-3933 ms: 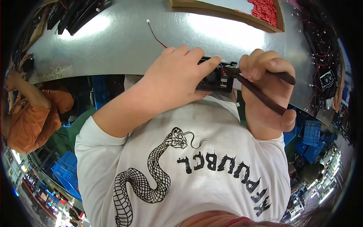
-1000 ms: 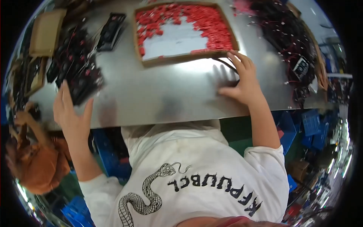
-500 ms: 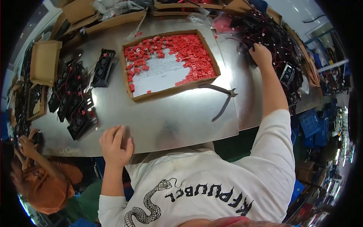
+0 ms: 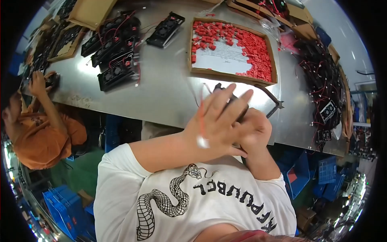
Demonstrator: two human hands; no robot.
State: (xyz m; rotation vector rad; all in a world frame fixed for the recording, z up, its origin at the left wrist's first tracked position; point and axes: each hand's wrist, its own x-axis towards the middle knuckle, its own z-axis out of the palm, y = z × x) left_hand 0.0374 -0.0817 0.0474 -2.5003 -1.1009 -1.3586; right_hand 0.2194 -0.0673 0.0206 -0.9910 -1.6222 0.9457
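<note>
My left hand [image 4: 215,125] is open, fingers spread and slightly blurred, in front of my body over the table's near edge. Just behind it, my right hand [image 4: 258,129] is closed around a black fan unit [image 4: 219,86], mostly hidden by my left hand. A red wire [image 4: 202,121] with a white connector [image 4: 202,142] swings blurred across the back of my left hand. Beyond my hands lies a shallow cardboard box [image 4: 229,75] with many small red plastic pieces [image 4: 258,56] on a printed sheet. Cutting pliers [image 4: 269,95] lie between that box and my right hand.
Several black fan units [image 4: 117,74] with red wires sit left on the metal table [image 4: 161,94], one more [image 4: 166,30] nearer the box. A wired pile of black units [image 4: 322,80] fills the right side. At far left, a person in orange [image 4: 40,137] handles a dark part.
My right hand has come from the right-hand pile to the middle with a black fan unit. My left hand has lifted off the table edge and moved right to meet it. The view has shifted left.
</note>
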